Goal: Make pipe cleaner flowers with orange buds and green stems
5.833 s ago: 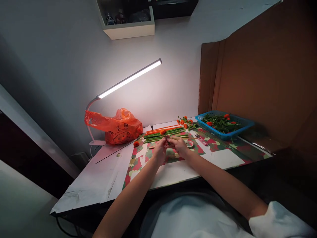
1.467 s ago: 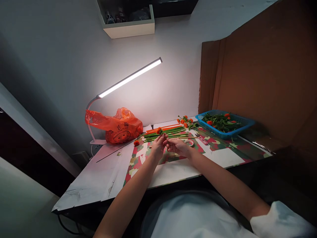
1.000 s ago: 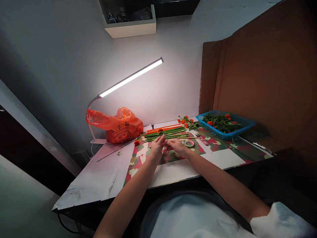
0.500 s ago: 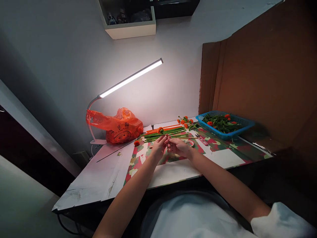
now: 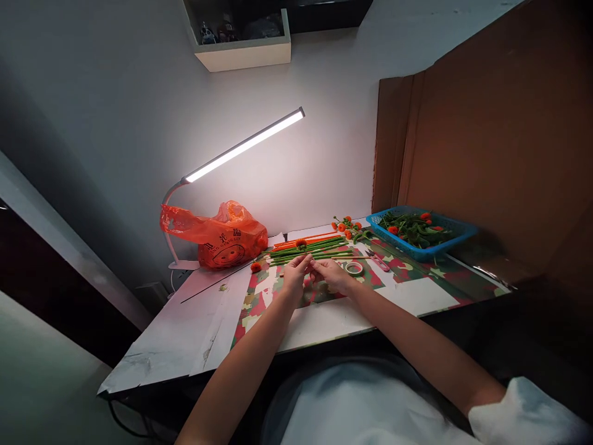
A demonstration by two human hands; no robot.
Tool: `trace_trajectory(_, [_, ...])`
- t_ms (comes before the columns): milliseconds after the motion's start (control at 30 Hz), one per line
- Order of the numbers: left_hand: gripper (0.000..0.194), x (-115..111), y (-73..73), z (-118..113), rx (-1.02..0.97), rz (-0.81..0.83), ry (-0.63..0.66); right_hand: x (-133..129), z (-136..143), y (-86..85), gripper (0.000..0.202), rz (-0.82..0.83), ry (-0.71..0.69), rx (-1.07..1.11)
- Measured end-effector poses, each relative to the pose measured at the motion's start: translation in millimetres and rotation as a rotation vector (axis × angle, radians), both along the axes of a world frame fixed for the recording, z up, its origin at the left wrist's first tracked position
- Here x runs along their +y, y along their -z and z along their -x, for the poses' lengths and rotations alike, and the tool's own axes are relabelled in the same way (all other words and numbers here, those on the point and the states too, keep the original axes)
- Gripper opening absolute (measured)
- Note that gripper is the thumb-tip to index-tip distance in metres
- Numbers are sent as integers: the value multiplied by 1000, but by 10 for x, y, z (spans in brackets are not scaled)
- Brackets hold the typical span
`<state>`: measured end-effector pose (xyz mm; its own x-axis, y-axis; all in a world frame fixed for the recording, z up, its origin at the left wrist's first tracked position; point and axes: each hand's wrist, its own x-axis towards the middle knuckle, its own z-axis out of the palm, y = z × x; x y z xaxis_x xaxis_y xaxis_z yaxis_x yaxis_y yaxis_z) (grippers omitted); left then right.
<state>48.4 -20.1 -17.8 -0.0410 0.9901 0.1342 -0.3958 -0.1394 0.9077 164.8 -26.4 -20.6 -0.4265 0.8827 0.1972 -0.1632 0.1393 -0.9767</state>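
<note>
My left hand (image 5: 296, 273) is closed in a pinch, with an orange flower (image 5: 301, 243) showing just above its fingertips; its stem seems to run down into the fingers. My right hand (image 5: 330, 274) meets it, thumb and fingers pressed together at the same spot. What the right fingers pinch is too small to make out. Behind both hands lie several green stems (image 5: 333, 245) side by side. A roll of tape (image 5: 354, 268) rests just right of my right hand, and pink-handled snips (image 5: 378, 261) lie farther right. A loose orange flower head (image 5: 256, 267) sits to the left.
A blue basket (image 5: 428, 252) of leaves and orange flowers stands at the right, near a cardboard panel (image 5: 486, 142). More orange flowers (image 5: 345, 227) lie at the back. An orange plastic bag (image 5: 231, 238) and a lit desk lamp (image 5: 245, 147) occupy the left.
My right hand has shifted slightly left, and its fingers have drawn closer to the left fingertips. The tape roll shows more fully now. The flower head has stayed about where it was.
</note>
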Motion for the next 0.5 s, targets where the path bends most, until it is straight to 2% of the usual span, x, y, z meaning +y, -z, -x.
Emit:
trace_trajectory(167, [41, -15, 2, -11, 23, 2, -18, -44, -13, 35, 42, -404, 310, -398])
trace_trajectory(233, [40, -19, -2, -13, 24, 14, -5, -50, -13, 35, 41, -448, 347, -441])
trace_trajectory(300, [38, -22, -13, -15, 1, 45, 50, -42, -4, 22, 43, -333, 264, -343])
trace_trajectory(400, [35, -32, -46, -14, -65, 88, 168, -27, -7, -19, 42, -18, 43, -73])
trace_trajectory(500, [33, -43, -81, -8, -122, 88, 211, -40, -50, -74, 33, 229, -105, 121])
